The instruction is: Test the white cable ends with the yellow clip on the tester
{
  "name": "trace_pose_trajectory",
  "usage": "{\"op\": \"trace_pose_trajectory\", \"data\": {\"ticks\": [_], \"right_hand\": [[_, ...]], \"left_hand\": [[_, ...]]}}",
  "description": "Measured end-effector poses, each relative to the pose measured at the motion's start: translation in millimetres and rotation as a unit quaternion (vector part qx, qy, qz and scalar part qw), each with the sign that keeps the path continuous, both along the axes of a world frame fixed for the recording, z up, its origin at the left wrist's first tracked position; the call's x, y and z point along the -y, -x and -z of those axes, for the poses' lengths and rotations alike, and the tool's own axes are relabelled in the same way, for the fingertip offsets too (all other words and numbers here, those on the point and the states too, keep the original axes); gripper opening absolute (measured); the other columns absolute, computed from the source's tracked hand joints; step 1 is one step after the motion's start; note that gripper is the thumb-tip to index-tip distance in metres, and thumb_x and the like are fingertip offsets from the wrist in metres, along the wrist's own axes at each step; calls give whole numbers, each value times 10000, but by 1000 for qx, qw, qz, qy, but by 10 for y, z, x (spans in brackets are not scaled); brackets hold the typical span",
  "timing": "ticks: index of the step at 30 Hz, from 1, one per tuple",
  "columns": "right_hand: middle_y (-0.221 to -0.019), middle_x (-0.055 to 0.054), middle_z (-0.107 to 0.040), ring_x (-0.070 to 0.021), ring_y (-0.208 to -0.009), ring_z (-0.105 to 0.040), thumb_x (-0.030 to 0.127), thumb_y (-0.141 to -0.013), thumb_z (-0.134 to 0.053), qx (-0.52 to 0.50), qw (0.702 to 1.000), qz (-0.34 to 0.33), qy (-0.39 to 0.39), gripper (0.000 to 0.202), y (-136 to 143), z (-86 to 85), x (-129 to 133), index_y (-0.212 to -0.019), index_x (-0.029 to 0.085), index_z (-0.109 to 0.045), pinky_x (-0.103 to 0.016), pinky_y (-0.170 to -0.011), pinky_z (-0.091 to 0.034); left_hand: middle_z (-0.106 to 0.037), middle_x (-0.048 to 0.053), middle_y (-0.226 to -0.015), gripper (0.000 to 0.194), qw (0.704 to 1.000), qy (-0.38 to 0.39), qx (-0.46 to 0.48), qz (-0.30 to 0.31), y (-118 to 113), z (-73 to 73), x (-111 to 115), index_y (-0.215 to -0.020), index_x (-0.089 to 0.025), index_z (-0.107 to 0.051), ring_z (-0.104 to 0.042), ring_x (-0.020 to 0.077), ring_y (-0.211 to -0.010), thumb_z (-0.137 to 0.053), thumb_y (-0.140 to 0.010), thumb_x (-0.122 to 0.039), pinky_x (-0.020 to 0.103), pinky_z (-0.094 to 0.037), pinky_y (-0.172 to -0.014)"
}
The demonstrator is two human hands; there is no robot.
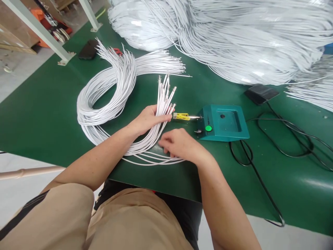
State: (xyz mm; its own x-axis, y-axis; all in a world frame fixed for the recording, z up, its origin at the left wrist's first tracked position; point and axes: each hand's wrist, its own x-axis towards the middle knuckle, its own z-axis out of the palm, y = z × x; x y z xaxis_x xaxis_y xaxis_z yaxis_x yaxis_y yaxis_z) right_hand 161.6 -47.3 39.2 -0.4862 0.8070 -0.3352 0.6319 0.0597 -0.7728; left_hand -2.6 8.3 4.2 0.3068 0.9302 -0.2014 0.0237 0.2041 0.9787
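Observation:
My left hand (151, 119) is closed around a bundle of white cables (156, 130), thumb across the front. The cable ends stand up above the hand and carry small clear plugs (173, 91). Just to the right, my right hand (179, 144) hovers by the bundle with fingers loosely bent and apart; nothing shows between them. Several loose white cables (151, 160) curve away from the bundle and pass under that hand. Beyond the left fingertips, a yellow plug-like piece (182, 116) sticks out on a metal rod from a teal box (223, 135) with a lit green button (208, 128).
A coiled cable bundle (85, 104) lies at left on the green table (39, 121). Large heaps of white cable (234, 45) fill the back. A black pedal (261, 93) and black cords (260, 184) lie at right. A dark object (88, 49) rests near a metal post (49, 31).

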Motion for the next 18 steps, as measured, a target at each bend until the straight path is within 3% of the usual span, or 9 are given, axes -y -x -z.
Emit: {"op": "trace_pose_trajectory", "data": {"ticks": [2,4,6,8,11,18], "right_hand": [[-539,1,-614,-115,-425,-546,264,-875,-515,-45,988,140,-41,270,-70,24,-73,-632,182,-600,-252,-504,-418],[-584,12,-627,-110,-457,-551,316,-872,-553,-78,954,265,-117,201,-105,50,-139,-740,185,-630,-253,-525,-444],[-654,17,-653,-107,-504,-554,383,-835,-633,-116,927,323,-151,199,-103,76,-181,-881,191,-660,-253,-543,-463],[-690,18,-661,-102,-526,-547,420,-777,-707,-152,917,335,-156,282,-80,102,-200,-930,187,-667,-250,-545,-473],[-670,16,-651,-94,-508,-534,412,-738,-742,-195,906,348,-143,270,-46,132,-205,-831,169,-670,-237,-503,-466],[-582,38,-599,-60,-450,-486,285,-799,-678,-278,882,364,-106,151,-45,115,-205,-780,139,-713,-211,-492,-445]], "left_hand": [[-728,58,-963,468,1000,-13,3,-6,-17,0,8,-1056,-146,-731,-658,172,-868,-850,-662,-369,310,-502,-871],[-722,51,-922,436,999,-30,-10,-6,-39,-7,20,-1024,-135,-720,-652,171,-845,-843,-663,-345,306,-495,-861],[-710,41,-887,393,998,-47,-34,3,-61,-21,36,-994,-132,-703,-640,165,-830,-826,-676,-328,304,-484,-852],[-691,24,-878,344,996,-69,-63,5,-80,-39,54,-952,-138,-679,-621,153,-834,-810,-688,-315,292,-466,-845],[-644,-5,-831,303,991,-94,-94,7,-97,-64,73,-856,-145,-617,-579,124,-783,-803,-684,-311,268,-444,-790],[-610,3,-821,326,994,-91,-38,41,-98,-65,72,-785,-150,-516,-550,111,-741,-777,-714,-331,266,-432,-751]]}}
